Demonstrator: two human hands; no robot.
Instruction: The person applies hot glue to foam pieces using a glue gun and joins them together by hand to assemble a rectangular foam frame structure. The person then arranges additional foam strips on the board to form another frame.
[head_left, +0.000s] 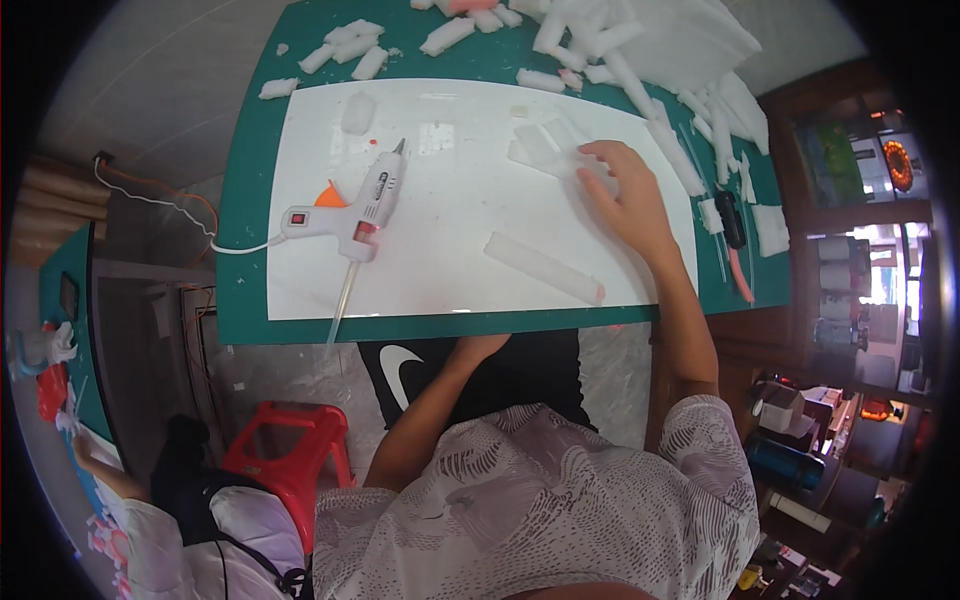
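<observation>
The right grip (630,200) is half curled, thumb and forefinger parted, at the right end of the pale foam pieces (545,147) on the white board (440,270); we cannot tell whether it grasps them. The left grip (485,347) is partly hidden at the near edge of the bench (245,200), its state unreadable. We find a foam strip (545,268) and glue gun (377,193) on the board; the foam heap (685,45) beyond is cut off above.
</observation>
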